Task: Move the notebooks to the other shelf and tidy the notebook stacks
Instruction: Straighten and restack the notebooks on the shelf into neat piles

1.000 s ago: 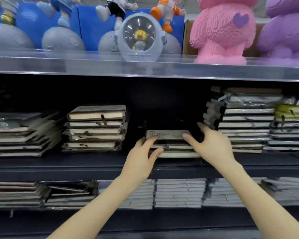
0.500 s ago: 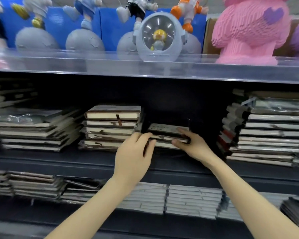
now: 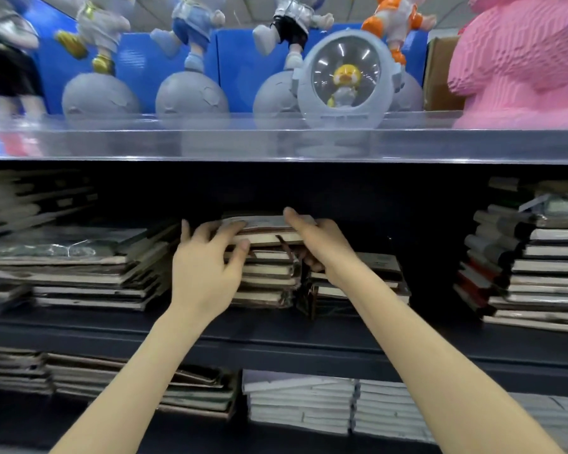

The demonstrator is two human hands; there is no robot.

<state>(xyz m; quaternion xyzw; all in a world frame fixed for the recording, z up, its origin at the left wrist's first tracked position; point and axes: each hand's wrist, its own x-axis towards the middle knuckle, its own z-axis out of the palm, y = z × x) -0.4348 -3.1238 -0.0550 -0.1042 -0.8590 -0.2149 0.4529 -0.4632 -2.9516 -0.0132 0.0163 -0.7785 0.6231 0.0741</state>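
On the dark middle shelf [image 3: 276,335] stands a stack of brown-covered notebooks [image 3: 266,280]. Its top notebook [image 3: 266,229] sits slightly lifted between both hands. My left hand [image 3: 204,267] grips its left end, fingers on the cover and thumb under the page edge. My right hand [image 3: 318,244] holds the right end, with the index finger on top and the other fingers curled below. A shorter notebook stack [image 3: 377,276] sits tight against the right side of the tall one, partly hidden behind my right wrist.
Wider notebook stacks lie at the left [image 3: 79,273] and right [image 3: 538,267] of the same shelf. More stacks fill the lower shelf [image 3: 309,404]. A clear-edged upper shelf [image 3: 276,145] holds astronaut figures, a round lamp [image 3: 348,80] and a pink block bear [image 3: 522,54].
The short stack slid left against the taller stack. Both hands then rose from it to the top notebook of the taller stack. The view shifted left.
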